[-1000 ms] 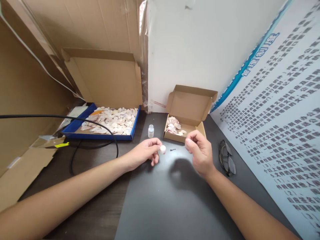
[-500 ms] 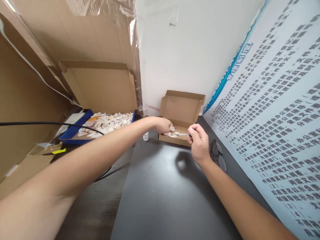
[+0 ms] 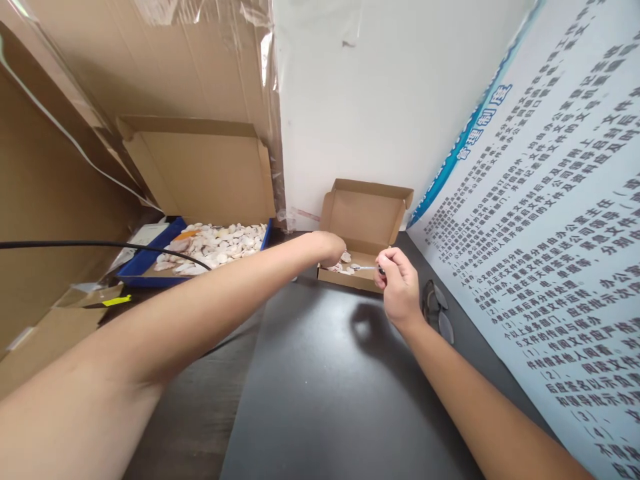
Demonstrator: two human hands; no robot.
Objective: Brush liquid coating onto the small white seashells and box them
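Observation:
My left hand (image 3: 334, 249) reaches down into the small cardboard box (image 3: 350, 280), among the shells (image 3: 345, 259) at its left side. Its fingers are hidden behind the back of the hand, so I cannot see whether they hold anything. My right hand (image 3: 399, 285) is closed at the box's front right corner. Pinched in it is a thin pale rod with a dark end (image 3: 369, 268), pointing left over the box floor towards the shells. A small bottle stood left of this box earlier; my left forearm now covers nearly all of it.
A blue-edged tray (image 3: 145, 272) full of white shells (image 3: 225, 247) lies at the left, its cardboard lid (image 3: 205, 170) raised. A black cable (image 3: 100, 245) crosses in front. Dark glasses (image 3: 437, 310) lie right of my right hand. A printed sheet (image 3: 550, 220) lines the right side.
My left hand, earlier holding a small white shell above the table, has moved forward into the small box. The rod now shows in my right hand; the small black piece on the table is gone.

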